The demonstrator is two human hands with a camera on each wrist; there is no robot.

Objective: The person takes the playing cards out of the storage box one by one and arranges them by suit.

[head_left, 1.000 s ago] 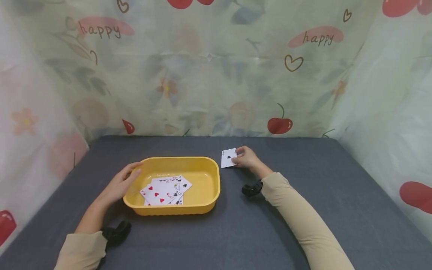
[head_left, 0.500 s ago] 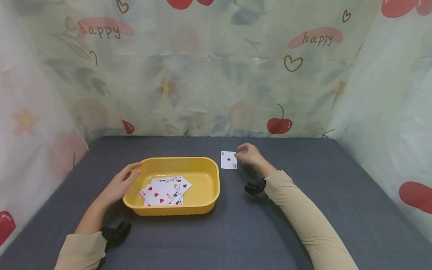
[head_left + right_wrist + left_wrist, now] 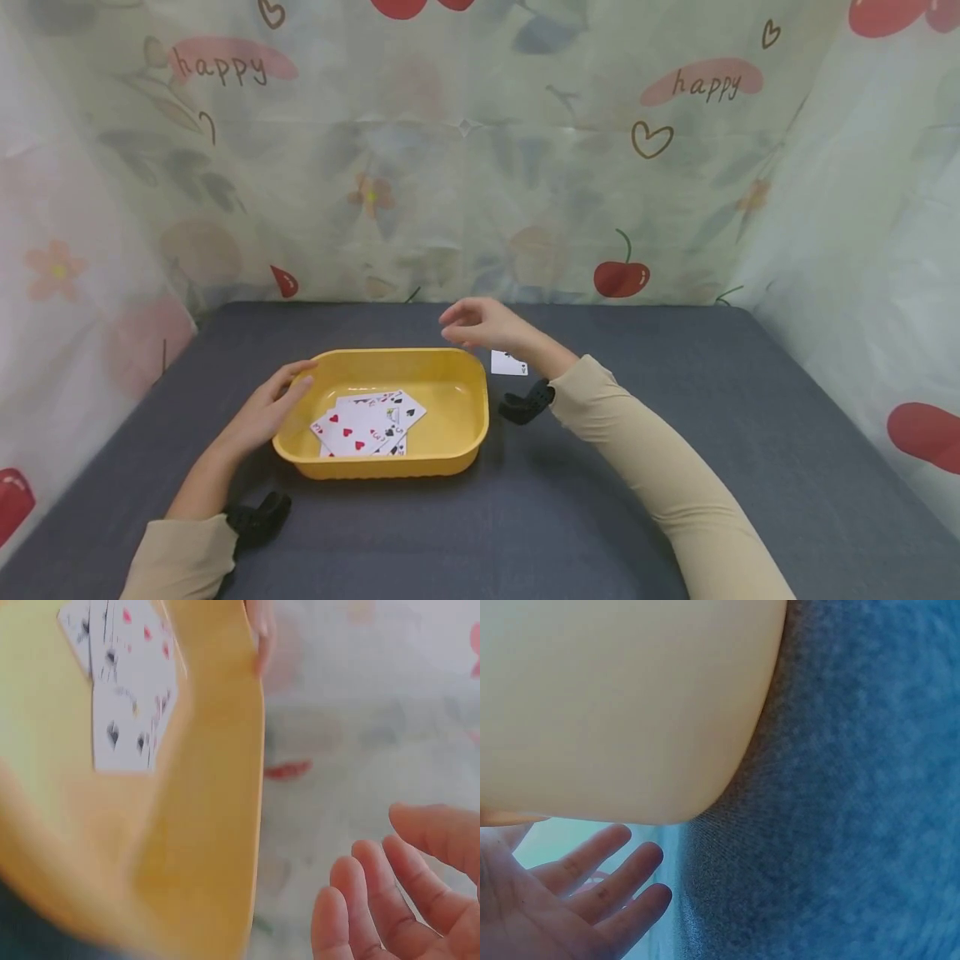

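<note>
My left hand [image 3: 266, 408] rests at the left rim of a yellow plastic tray [image 3: 442, 469], its thumb reaching over the inside. The left wrist view shows several of its fingers [image 3: 622, 881] straight and loosely spread beside the tray wall. Face-up playing cards [image 3: 356, 429] lie overlapped in the tray's left half, a three of hearts on top. My right hand [image 3: 483, 323], holding nothing, hovers by the tray's back right corner with loosely bent fingers. An ace of clubs [image 3: 513, 367] lies face up on the table right of the tray, partly hidden under the right wrist.
A dark grey cloth covers the table [image 3: 615, 533]. Behind it and along both sides hangs a pale printed curtain [image 3: 450, 167] with cherries and hearts. A black wrist device [image 3: 527, 404] sits on the right arm, another [image 3: 258, 518] on the left.
My right hand let go of the ace of clubs, leaving it flat on the table, then moved left and up past it toward the tray. The left hand and tray stay put.
</note>
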